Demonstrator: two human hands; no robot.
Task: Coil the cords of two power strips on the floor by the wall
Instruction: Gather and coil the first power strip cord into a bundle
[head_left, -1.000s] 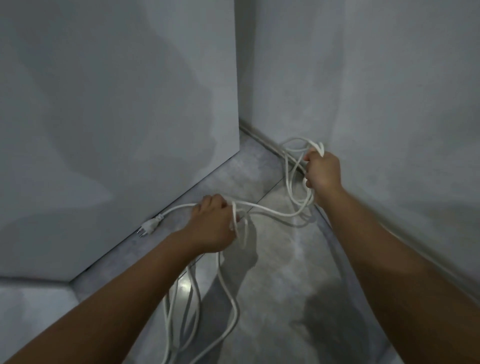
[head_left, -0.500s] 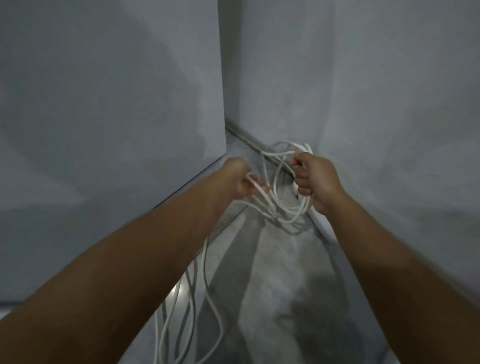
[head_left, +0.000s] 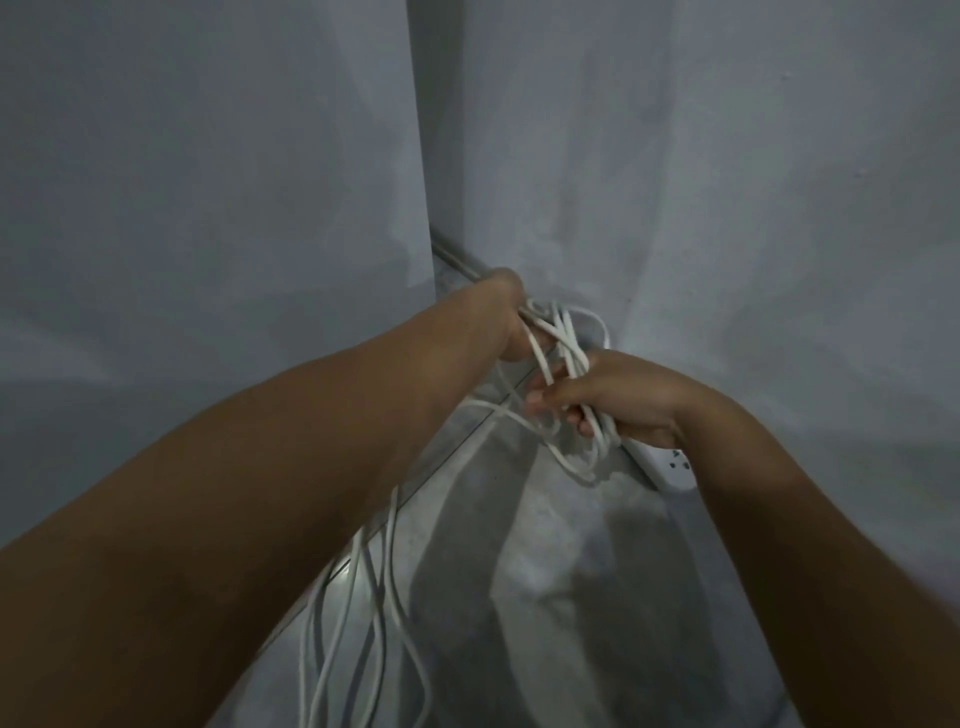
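Note:
A white cord coil (head_left: 571, 332) hangs between both hands near the corner of the walls. My right hand (head_left: 618, 400) is closed around several loops of it, fingers pointing left. My left hand (head_left: 506, 325) grips a strand at the top of the loops, just up and left of the right hand. Loose white cord (head_left: 358, 613) trails down under my left forearm onto the floor in several strands. A white power strip (head_left: 667, 462) lies on the floor against the right wall, mostly hidden behind my right wrist. No second strip is visible.
Grey walls close in on the left (head_left: 208, 208) and right (head_left: 727, 182), meeting at a corner. A thin conduit (head_left: 457, 260) runs along the base of the far wall. The grey floor (head_left: 545, 597) is a narrow strip between the walls.
My left hand has gone from the floor up to my right hand, carrying cord with it. The loops in my right hand have grown. The view has shifted closer to the corner.

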